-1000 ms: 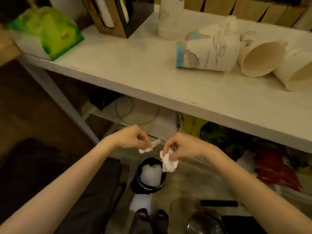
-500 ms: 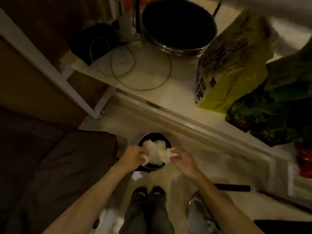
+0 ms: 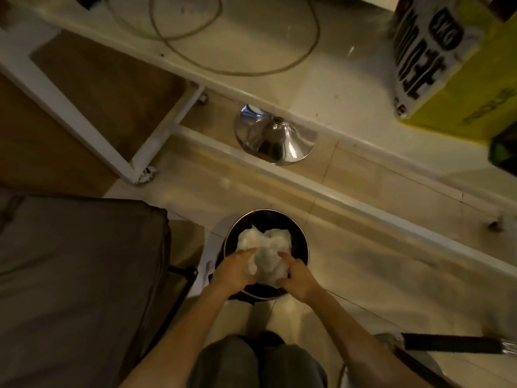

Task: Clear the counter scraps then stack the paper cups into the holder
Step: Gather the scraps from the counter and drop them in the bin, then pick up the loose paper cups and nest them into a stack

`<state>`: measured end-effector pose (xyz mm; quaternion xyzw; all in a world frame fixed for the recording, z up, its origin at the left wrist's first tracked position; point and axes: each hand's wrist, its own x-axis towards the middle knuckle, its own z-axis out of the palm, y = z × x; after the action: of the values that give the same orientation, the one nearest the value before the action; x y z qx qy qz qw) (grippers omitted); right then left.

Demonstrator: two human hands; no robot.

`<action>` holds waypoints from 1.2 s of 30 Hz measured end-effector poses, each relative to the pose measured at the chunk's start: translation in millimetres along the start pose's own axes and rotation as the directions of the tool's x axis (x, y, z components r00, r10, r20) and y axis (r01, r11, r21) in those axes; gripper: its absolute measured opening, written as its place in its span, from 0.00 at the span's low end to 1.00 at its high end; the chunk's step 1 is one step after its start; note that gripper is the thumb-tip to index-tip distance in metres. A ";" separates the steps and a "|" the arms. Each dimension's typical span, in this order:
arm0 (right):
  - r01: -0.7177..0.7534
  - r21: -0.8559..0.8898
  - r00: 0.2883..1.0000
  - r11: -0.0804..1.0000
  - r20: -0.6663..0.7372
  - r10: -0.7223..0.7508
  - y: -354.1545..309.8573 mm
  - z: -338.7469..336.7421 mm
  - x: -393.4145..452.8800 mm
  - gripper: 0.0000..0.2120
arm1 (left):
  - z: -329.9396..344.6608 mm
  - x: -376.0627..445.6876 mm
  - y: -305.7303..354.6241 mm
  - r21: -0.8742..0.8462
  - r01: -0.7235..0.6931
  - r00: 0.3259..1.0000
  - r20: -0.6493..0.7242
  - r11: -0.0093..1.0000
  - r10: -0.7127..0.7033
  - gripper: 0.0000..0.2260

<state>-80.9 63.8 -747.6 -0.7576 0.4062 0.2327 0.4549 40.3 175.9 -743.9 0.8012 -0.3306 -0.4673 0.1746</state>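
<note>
A small round black bin (image 3: 299,242) stands on the floor between my knees and the low shelf. It is filled with crumpled white tissue scraps (image 3: 265,247). My left hand (image 3: 237,271) lies on the left side of the wad with its fingers stretched out flat. On the right side, my right hand (image 3: 298,277) has its index finger extended onto the paper. Both hands press on the tissue inside the bin's rim, and neither closes around a piece. The paper cups and the holder are out of view.
A shiny metal stool base (image 3: 275,138) stands just beyond the bin under the white shelf edge (image 3: 335,130). A yellow bag (image 3: 453,65) and a looped cable (image 3: 237,37) lie on the shelf. A dark cushion (image 3: 78,275) is on the left, and a black handle (image 3: 447,343) on the right.
My view has tilted down from the counter to the floor. Both hands lowered with their tissue scraps into the bin, and their fingers have spread onto the wad.
</note>
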 end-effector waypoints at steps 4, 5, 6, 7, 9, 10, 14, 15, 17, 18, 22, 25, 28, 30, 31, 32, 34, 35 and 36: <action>-0.013 0.053 1.000 0.999 0.007 0.013 -4.6 -10.0 -14.0 0.34 | -8.2 -12.8 7.2 0.036 0.041 0.995 0.091 0.998 -0.045 0.35; -0.011 0.094 1.000 0.996 0.002 0.010 -8.8 -16.6 -21.2 0.35 | -14.5 -20.1 14.4 0.024 0.051 0.994 0.093 0.998 -0.053 0.34; -0.006 0.125 1.000 0.992 -0.005 0.006 -14.6 -24.6 -29.4 0.35 | -20.9 -27.3 21.7 -0.001 0.051 0.995 0.089 0.999 -0.051 0.33; 0.004 0.148 1.000 0.989 -0.017 -0.002 -21.1 -32.9 -38.0 0.34 | -29.6 -36.9 31.0 -0.022 0.055 0.995 0.086 0.998 -0.053 0.33; 0.042 0.165 0.999 0.985 -0.038 -0.036 -37.4 -51.6 -58.4 0.33 | -49.3 -56.4 50.6 -0.029 0.038 0.997 0.071 0.999 -0.036 0.34; 0.066 0.160 0.997 0.985 -0.050 -0.059 -45.7 -61.0 -69.4 0.32 | -59.2 -67.0 60.6 -0.038 0.021 0.998 0.065 0.999 -0.018 0.35; 0.127 0.119 0.991 0.985 -0.060 -0.121 -83.7 -105.5 -127.0 0.18 | -108.7 -117.3 109.9 -0.001 -0.049 0.998 0.043 0.999 0.049 0.36; 0.151 0.108 0.987 0.983 -0.068 -0.144 -97.6 -117.9 -145.0 0.14 | -123.0 -131.3 124.5 0.031 -0.081 0.996 0.025 0.996 0.080 0.37; 0.194 0.092 0.979 0.977 -0.080 -0.187 -127.0 -141.2 -182.0 0.19 | -149.7 -158.5 154.8 0.076 -0.137 0.990 -0.010 0.988 0.138 0.37; 0.225 0.074 0.972 0.971 -0.090 -0.218 -143.8 -153.0 -201.7 0.23 | -162.8 -173.2 171.8 0.103 -0.161 0.986 -0.027 0.982 0.164 0.35; 0.351 -0.082 0.921 0.933 -0.150 -0.360 -204.8 -199.9 -277.6 0.24 | -214.7 -237.9 237.6 0.212 -0.270 0.950 -0.103 0.939 0.296 0.29; 0.405 -0.195 0.890 0.893 -0.139 -0.434 -243.7 -234.3 -339.5 0.18 | -251.5 -288.9 281.7 0.245 -0.376 0.897 -0.148 0.894 0.418 0.25; 0.463 -0.327 0.832 0.824 -0.159 -0.531 -271.7 -265.2 -399.0 0.14 | -283.0 -336.9 321.6 0.288 -0.483 0.820 -0.181 0.827 0.542 0.22; 0.506 -0.357 0.774 0.785 -0.214 -0.596 -283.3 -285.0 -435.0 0.14 | -303.2 -364.7 346.3 0.326 -0.560 0.754 -0.182 0.762 0.632 0.23; 0.519 -0.362 0.749 0.774 -0.244 -0.616 -288.3 -294.9 -451.4 0.14 | -313.0 -376.4 359.2 0.335 -0.592 0.723 -0.181 0.733 0.667 0.23; 0.528 -0.363 0.728 0.768 -0.273 -0.629 -292.8 -304.8 -466.8 0.15 | -321.9 -385.5 371.9 0.334 -0.626 0.691 -0.180 0.704 0.700 0.21; 0.546 -0.361 0.685 0.756 -0.326 -0.651 -299.9 -324.4 -492.5 0.15 | -336.7 -398.5 398.8 0.339 -0.680 0.633 -0.179 0.651 0.754 0.16; 0.553 -0.369 0.658 0.747 -0.357 -0.663 -302.1 -334.0 -502.1 0.15 | -342.4 -403.3 412.5 0.357 -0.695 0.605 -0.177 0.624 0.776 0.15; 0.549 -0.382 0.630 0.743 -0.395 -0.668 -304.0 -343.8 -510.7 0.15 | -347.2 -406.2 425.8 0.384 -0.707 0.576 -0.174 0.594 0.799 0.15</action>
<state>-122.1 45.9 -62.5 -0.9295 0.1998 -0.0996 0.2936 44.2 140.4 -61.5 0.6624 -0.6690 -0.1561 0.2988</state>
